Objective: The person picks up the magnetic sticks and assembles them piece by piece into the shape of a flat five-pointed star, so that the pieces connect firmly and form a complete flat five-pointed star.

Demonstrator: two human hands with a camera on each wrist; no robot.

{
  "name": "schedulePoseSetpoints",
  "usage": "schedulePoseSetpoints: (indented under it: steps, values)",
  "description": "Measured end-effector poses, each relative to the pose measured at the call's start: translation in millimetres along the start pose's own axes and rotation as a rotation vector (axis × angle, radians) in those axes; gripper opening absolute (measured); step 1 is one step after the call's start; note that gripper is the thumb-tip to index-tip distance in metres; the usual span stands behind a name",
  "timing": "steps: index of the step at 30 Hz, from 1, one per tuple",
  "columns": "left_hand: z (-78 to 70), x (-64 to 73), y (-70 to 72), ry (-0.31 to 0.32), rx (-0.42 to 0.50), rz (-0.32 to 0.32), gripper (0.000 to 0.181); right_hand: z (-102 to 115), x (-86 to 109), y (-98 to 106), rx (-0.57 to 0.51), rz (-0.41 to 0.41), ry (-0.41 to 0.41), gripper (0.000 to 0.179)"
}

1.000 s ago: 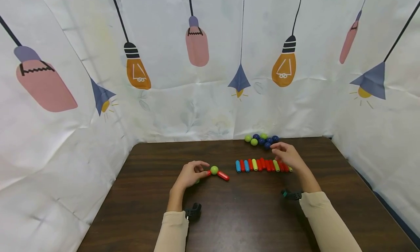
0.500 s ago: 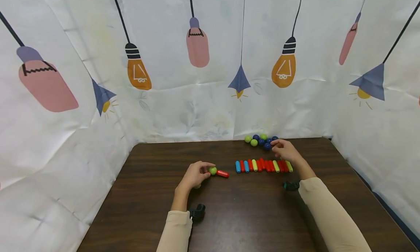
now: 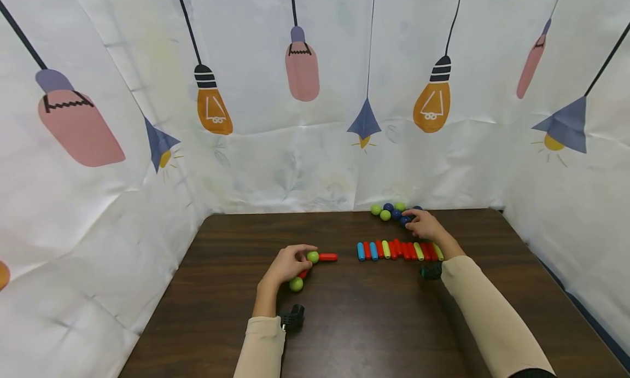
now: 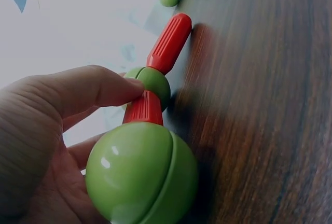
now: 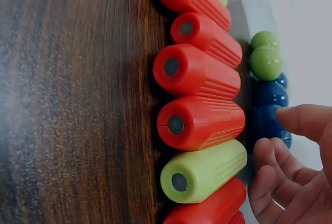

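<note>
My left hand [image 3: 287, 264] pinches a green ball [image 4: 153, 81] in a chain of magnetic building balls and rods, its thumb at the join with a short red rod [image 4: 142, 111]. Another green ball [image 4: 140, 175] ends the chain on the near side, and a red rod [image 3: 328, 257] sticks out to the right. Farther back, my right hand [image 3: 426, 225] has fingertips at two sides of a dark blue ball [image 3: 405, 221], at the near edge of a ball cluster. Part of that blue ball [image 5: 267, 123] is hidden by the fingers in the right wrist view.
Red, yellow and light blue rods [image 3: 396, 250] lie side by side in a row before the right hand; dark metal discs show in their ends. Several green balls [image 3: 376, 209] and blue ones sit at the far table edge. A printed white curtain [image 3: 275, 170] hangs behind the brown table [image 3: 374, 312].
My left hand has shifted its hold from the near red rod to the ball, and the outer rod has swung from slanting to level. My right fingers have closed in on the blue ball.
</note>
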State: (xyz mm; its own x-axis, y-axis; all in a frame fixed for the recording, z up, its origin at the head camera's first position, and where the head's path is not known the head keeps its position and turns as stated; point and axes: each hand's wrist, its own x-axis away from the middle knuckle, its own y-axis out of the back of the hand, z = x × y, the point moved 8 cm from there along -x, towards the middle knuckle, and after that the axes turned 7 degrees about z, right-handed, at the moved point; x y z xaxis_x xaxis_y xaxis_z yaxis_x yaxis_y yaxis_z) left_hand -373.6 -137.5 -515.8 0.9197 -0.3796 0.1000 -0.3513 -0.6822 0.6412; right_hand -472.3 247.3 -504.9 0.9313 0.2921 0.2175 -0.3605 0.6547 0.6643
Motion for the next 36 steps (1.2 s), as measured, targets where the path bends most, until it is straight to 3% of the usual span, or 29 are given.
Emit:
schedulePoseSetpoints:
  steps: [10,16,23,36]
  values:
    - [5.4,0.6,-0.2,0.009,0.031,-0.001,0.039,-8.5,-0.2,1.5,0.052,-0.018,0.005,0.043]
    - [7.6,1.6,1.9,0.019,0.052,-0.003,0.039,-6.4,2.3,1.1,0.071,0.018,0.046,0.042]
    - [10.5,1.6,1.8,0.027,0.057,-0.005,0.039,-7.6,0.9,-0.2,0.092,0.053,0.019,0.039]
    - [9.7,2.0,1.5,0.028,0.065,-0.005,0.039,-8.8,1.2,2.9,0.094,0.025,0.042,0.039]
